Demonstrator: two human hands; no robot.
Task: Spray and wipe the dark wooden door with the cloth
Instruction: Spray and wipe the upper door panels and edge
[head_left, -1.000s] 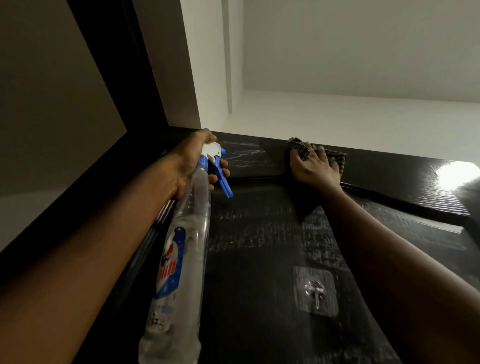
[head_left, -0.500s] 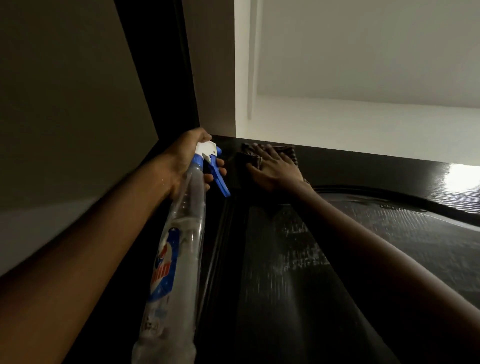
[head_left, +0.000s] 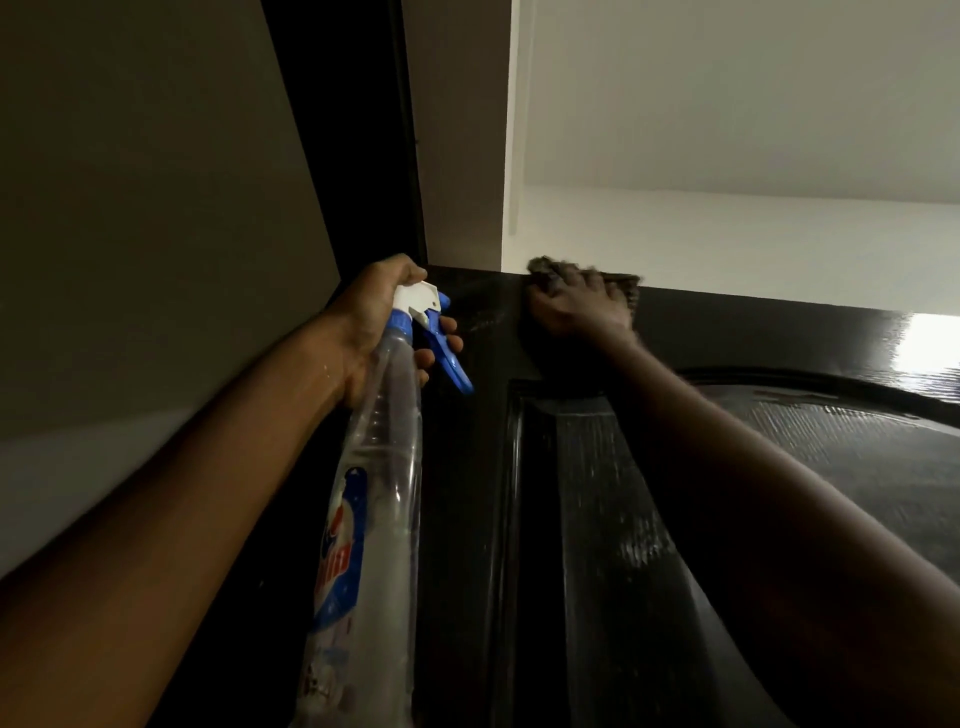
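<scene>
Two hands work high on the door (head_left: 613, 519), at its top rail; our left hand (head_left: 374, 322) grips the spray bottle (head_left: 379, 493) by its neck; our right hand (head_left: 576, 306), fingers spread, presses the cloth (head_left: 545, 266) onto the top edge, having slid up from just below it half a second ago; we judge the upper rail nearly wiped, the panels below still waiting.

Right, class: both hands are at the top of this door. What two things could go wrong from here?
The cloth sits at the top of the door under the right hand; a push could send it over. The left hand has fingers on the spray bottle trigger, so a stray squeeze might wet the right hand.
</scene>
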